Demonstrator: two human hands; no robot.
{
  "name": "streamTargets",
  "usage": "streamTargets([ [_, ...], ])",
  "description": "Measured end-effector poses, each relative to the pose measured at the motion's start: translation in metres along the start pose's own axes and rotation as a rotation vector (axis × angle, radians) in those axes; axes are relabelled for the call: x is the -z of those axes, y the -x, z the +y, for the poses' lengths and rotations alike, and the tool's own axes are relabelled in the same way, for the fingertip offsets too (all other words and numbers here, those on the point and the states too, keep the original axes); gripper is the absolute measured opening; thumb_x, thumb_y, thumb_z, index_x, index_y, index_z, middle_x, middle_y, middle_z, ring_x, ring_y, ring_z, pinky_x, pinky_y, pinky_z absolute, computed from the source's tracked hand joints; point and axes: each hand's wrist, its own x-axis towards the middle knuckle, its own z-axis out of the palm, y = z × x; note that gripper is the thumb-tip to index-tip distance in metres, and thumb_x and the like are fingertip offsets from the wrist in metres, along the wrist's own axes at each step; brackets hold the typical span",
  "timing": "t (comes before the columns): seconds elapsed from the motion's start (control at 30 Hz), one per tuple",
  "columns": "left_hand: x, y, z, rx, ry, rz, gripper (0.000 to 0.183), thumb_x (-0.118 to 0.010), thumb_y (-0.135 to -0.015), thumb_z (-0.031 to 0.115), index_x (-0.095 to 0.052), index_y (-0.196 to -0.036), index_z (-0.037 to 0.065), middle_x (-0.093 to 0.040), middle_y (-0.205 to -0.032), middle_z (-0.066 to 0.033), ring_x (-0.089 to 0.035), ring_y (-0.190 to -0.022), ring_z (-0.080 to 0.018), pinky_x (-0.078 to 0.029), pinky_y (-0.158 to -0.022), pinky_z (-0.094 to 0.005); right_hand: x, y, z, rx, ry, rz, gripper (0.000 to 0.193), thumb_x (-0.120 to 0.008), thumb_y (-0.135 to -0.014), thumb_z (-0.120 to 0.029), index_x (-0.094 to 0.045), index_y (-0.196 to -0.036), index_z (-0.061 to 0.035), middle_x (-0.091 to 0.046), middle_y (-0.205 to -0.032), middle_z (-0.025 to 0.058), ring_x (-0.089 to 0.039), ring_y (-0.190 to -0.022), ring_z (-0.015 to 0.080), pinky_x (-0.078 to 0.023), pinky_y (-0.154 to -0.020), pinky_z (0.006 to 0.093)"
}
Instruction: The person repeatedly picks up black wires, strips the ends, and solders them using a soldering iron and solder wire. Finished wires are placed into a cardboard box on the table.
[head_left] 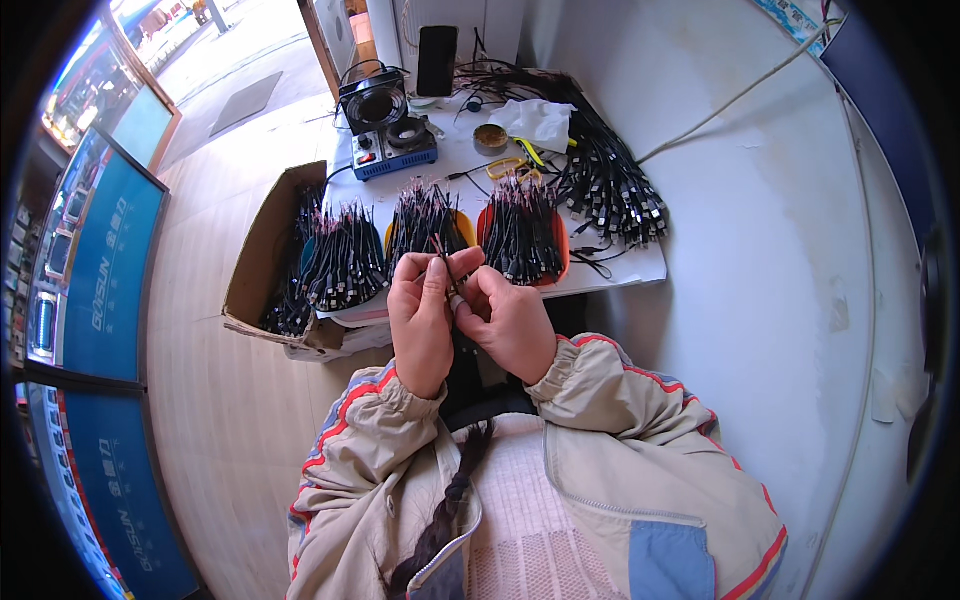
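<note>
My left hand (422, 318) and my right hand (512, 322) meet in front of my chest, just off the table's near edge. Both are closed on a thin black cable (448, 262), whose reddish wire end points up between the fingers. My right fingertips pinch it slightly lower than the left ones; the rest of the cable is mostly hidden by my hands. Just beyond lie bundles of black cables with bare pinkish wire ends: one in a yellow tray (465, 228), one in an orange-red tray (562, 262), and another cable bundle (345, 260) to the left.
A cardboard box (255, 255) holding black cables stands left. Behind the trays are a blue-based heating pot (395, 155), a phone (437, 62), a round tin (490, 139), a yellow-handled tool (510, 168) and white tissue (540, 122). A large USB cable pile (615, 185) lies right, beside the wall.
</note>
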Motion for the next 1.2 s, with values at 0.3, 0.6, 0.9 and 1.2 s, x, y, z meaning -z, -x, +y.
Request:
streamTargets([
  [0.3,-0.011,0.006,-0.005,0.030,-0.086,-0.036,0.013,-0.040,-0.102,0.012,-0.048,-0.104,0.001,-0.065,-0.111,-0.0198,-0.064,-0.091,-0.0157,-0.052,-0.082,-0.0269,0.007,0.012,0.008,0.092,0.061,0.059,0.014,-0.066,-0.081,-0.006,-0.056,-0.089,-0.0010,-0.062,-0.072,0.0109,-0.063,-0.060,0.0231,-0.050,-0.056,0.0309],
  [0.6,-0.009,0.008,-0.002,-0.001,-0.213,-0.086,0.010,-0.044,-0.102,0.013,-0.048,-0.102,0.003,-0.052,-0.076,0.0001,-0.043,-0.061,-0.0043,-0.035,-0.054,-0.0179,0.044,0.003,0.001,-0.178,-0.471,-0.113,0.013,-0.064,-0.092,-0.013,-0.058,-0.094,-0.0013,-0.061,-0.077,-0.0012,-0.056,-0.065,0.0023,-0.047,-0.058,0.0193],
  [0.9,-0.016,0.019,0.002,-0.046,-0.309,-0.145,0.006,-0.047,-0.100,0.009,-0.049,-0.100,0.003,-0.048,-0.071,0.0029,-0.035,-0.056,-0.0012,-0.026,-0.048,-0.0168,0.050,-0.007,-0.005,-0.120,-0.557,-0.098,0.014,-0.064,-0.091,-0.008,-0.059,-0.101,0.0003,-0.062,-0.087,-0.0005,-0.057,-0.074,0.0017,-0.049,-0.066,0.0178],
  [1.2,-0.013,0.025,-0.001,-0.051,-0.330,-0.042,0.007,-0.051,-0.098,0.007,-0.052,-0.098,0.000,-0.052,-0.077,0.0032,-0.044,-0.071,-0.0012,-0.039,-0.062,-0.0158,0.029,0.008,-0.007,0.023,-0.367,0.120,0.010,-0.065,-0.087,-0.005,-0.056,-0.088,-0.0012,-0.062,-0.082,-0.0010,-0.057,-0.074,0.0019,-0.046,-0.059,0.0199],
])
